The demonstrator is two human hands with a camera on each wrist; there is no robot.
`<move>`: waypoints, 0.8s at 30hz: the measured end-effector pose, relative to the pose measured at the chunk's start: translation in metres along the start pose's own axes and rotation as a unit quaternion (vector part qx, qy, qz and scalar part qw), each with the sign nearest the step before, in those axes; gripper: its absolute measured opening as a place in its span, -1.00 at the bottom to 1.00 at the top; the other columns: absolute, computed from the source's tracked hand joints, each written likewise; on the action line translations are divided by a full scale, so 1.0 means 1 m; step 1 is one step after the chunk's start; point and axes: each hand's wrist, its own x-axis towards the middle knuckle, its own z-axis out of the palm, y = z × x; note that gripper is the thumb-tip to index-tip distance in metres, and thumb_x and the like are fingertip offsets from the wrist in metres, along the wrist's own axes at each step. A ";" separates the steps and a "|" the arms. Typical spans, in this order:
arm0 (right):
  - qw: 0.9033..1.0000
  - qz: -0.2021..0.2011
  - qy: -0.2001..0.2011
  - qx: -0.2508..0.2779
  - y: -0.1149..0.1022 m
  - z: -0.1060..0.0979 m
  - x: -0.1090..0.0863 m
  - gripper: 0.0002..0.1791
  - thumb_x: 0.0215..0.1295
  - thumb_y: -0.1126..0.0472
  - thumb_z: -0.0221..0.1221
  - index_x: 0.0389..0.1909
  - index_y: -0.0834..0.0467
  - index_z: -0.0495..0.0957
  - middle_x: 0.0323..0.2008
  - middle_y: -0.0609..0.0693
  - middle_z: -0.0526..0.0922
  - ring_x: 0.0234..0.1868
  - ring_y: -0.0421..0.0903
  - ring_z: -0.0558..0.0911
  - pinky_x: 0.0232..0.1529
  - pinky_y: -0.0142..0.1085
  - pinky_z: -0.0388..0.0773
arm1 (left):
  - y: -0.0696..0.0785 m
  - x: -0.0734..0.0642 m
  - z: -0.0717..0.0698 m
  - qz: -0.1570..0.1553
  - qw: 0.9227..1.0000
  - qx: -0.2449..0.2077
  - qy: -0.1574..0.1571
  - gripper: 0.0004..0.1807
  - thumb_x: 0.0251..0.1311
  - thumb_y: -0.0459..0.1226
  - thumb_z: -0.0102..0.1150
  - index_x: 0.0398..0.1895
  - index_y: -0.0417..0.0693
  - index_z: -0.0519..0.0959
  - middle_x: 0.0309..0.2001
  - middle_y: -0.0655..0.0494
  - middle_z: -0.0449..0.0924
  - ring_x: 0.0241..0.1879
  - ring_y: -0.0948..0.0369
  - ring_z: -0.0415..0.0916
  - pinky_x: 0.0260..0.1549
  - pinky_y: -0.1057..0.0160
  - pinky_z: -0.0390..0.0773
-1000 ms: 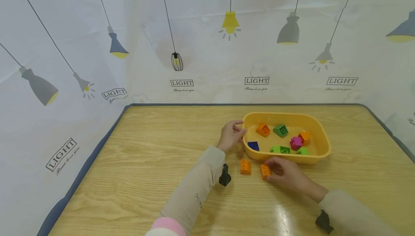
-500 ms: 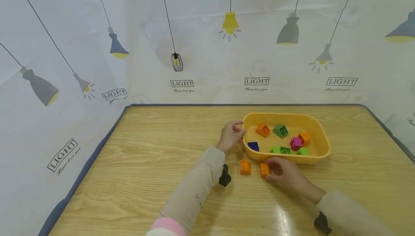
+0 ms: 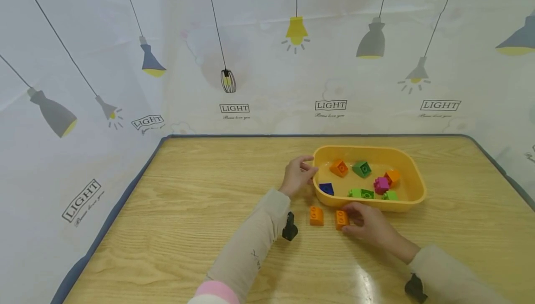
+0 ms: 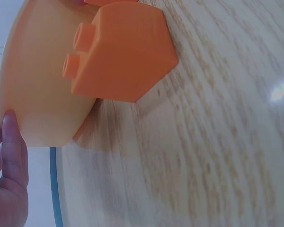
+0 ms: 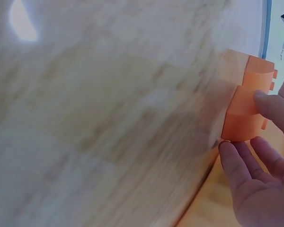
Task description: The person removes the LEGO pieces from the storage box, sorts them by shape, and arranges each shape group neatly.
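My left hand [image 3: 297, 174] holds the left end of a yellow plastic tub [image 3: 411, 197], its thumb and fingertips at the rim. In the left wrist view a finger [image 4: 12, 142] touches the tub's wall. My right hand [image 3: 372, 225] pinches an orange toy brick [image 3: 341, 219] between thumb and fingers, just in front of the tub. The brick's studs face left in the head view. A second orange brick [image 3: 316, 216] sits a little to its left, untouched, and looms large in the left wrist view [image 4: 123, 56].
Inside the tub lie loose bricks: orange [image 3: 339, 168], dark green [image 3: 362, 168], magenta [image 3: 381, 184], navy blue [image 3: 327, 188] and lime green [image 3: 390, 195]. The wooden table [image 3: 200, 202] reaches to a lamp-patterned curtain [image 3: 267, 62] behind.
My right hand and its orange brick have shifted very slightly left and back. The left hand, the tub and the second orange brick have stayed put.
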 end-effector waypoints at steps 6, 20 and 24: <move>1.000 -0.013 -0.001 -0.005 -0.001 -0.005 -0.003 -0.54 -0.03 0.27 0.30 -0.07 0.31 0.45 -0.08 0.19 0.52 -0.06 0.09 0.50 -0.09 -0.13 0.50 | 0.001 -0.001 0.000 -0.001 1.000 -0.003 0.000 -0.60 0.13 -0.37 0.11 0.08 -0.19 0.41 -0.40 0.01 0.49 -0.56 0.23 0.47 -0.47 0.19 0.62; 0.996 -0.079 0.030 0.000 -0.013 -0.034 -0.015 -0.74 0.00 0.35 0.26 -0.24 0.32 0.53 -0.28 0.13 0.59 -0.28 0.00 0.57 -0.28 -0.25 0.59 | 0.001 -0.001 -0.001 0.000 1.000 -0.008 -0.004 -0.60 0.13 -0.37 0.11 0.07 -0.21 0.41 -0.39 0.00 0.49 -0.55 0.22 0.48 -0.49 0.22 0.62; 0.992 -0.101 0.071 -0.009 -0.020 -0.052 -0.012 -0.80 0.00 0.36 0.26 -0.32 0.32 0.54 -0.37 0.07 0.61 -0.36 -0.11 0.58 -0.37 -0.32 0.60 | 0.001 -0.001 -0.001 0.002 1.000 -0.004 -0.004 -0.60 0.12 -0.37 0.11 0.07 -0.22 0.41 -0.39 -0.01 0.49 -0.55 0.22 0.48 -0.52 0.26 0.61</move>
